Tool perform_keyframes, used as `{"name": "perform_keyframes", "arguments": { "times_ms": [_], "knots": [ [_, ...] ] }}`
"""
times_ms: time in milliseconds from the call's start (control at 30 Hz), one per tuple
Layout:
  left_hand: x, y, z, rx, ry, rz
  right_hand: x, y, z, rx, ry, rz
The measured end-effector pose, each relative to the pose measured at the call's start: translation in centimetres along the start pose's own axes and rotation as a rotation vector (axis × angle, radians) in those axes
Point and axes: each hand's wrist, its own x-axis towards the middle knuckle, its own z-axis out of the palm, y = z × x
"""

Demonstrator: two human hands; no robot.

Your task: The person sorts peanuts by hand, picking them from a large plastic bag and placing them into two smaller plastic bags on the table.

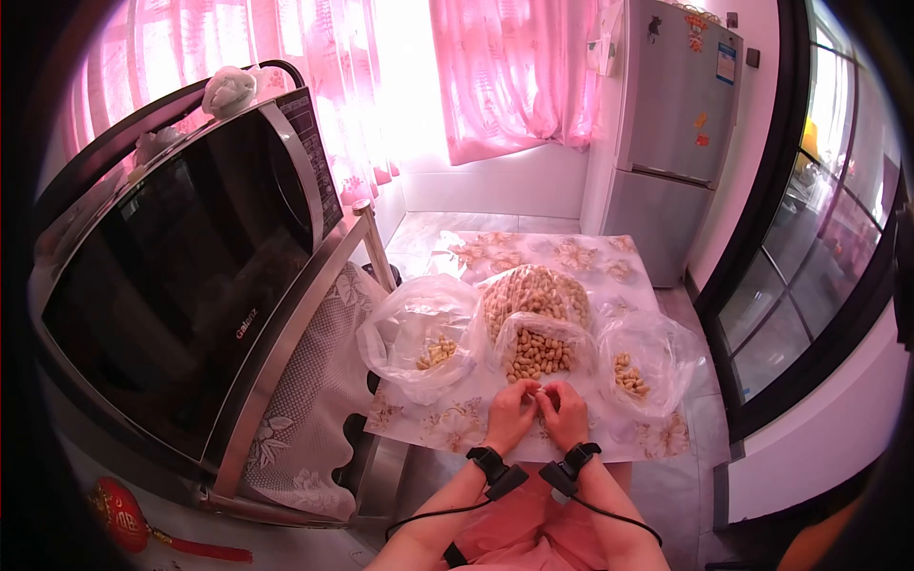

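My left hand and my right hand meet at the table's near side, fingers closed and fingertips together. A tiny pale bit shows between the fingertips, too small to make out. Just beyond them, a clear plastic bag lies open toward me, with unshelled peanuts at its mouth and a bulging mass of more behind. To the left, an open plastic bag holds a small heap of pale pieces. On the right, another open plastic bag contains a few tan pieces, perhaps peanuts or shells.
The bags stand on a small table with a flowered cover. At left, a microwave sits on a metal-edged stand with a lace cloth. A fridge is at the back right, beside a black-framed glass door. Cables hang from both wristbands.
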Motion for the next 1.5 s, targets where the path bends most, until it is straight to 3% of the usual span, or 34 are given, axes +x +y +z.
{"name": "perform_keyframes", "arguments": {
  "times_ms": [433, 700, 1500],
  "knots": [
    [-0.1, -0.4, 0.2, -0.067, 0.028, -0.030, 0.1, -0.1, -0.1, 0.005, -0.021, -0.068],
    [0.1, 0.4, -0.1, -0.089, 0.038, -0.103, -0.1, 0.2, 0.0, -0.035, -0.007, 0.024],
    [0.1, 0.1, 0.2, -0.072, 0.069, -0.086, -0.2, 0.6, 0.2, -0.023, 0.005, -0.041]
  ]
}}
